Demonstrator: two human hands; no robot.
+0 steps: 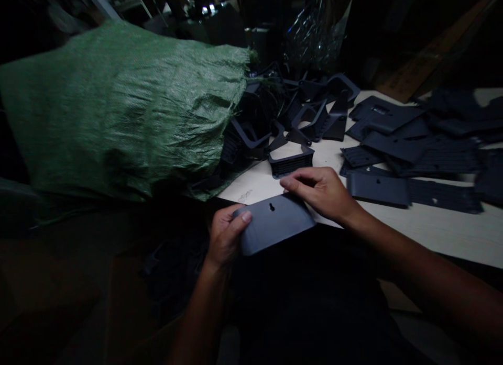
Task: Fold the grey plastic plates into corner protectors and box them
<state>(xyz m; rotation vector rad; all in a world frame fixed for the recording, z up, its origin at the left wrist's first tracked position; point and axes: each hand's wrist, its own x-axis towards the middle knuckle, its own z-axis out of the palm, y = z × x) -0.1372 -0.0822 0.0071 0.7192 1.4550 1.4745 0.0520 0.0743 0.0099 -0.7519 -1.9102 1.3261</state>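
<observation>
Left hand closed on left end of a dark panel, thumb on top; panel held at the worktop's near edge. Right hand by panel's far edge, thumb and forefinger nearly pinched; contact unclear. One panel in work, can't tell if finished. Many loose panels toward worktop's right edge, frames toward its left, beside green sack.

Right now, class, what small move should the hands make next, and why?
Perhaps steady the flat, dark-grey, plastic-looking plate with the right hand too: the left hand grips only its left end, while the right is by the far edge, contact unclear.
</observation>
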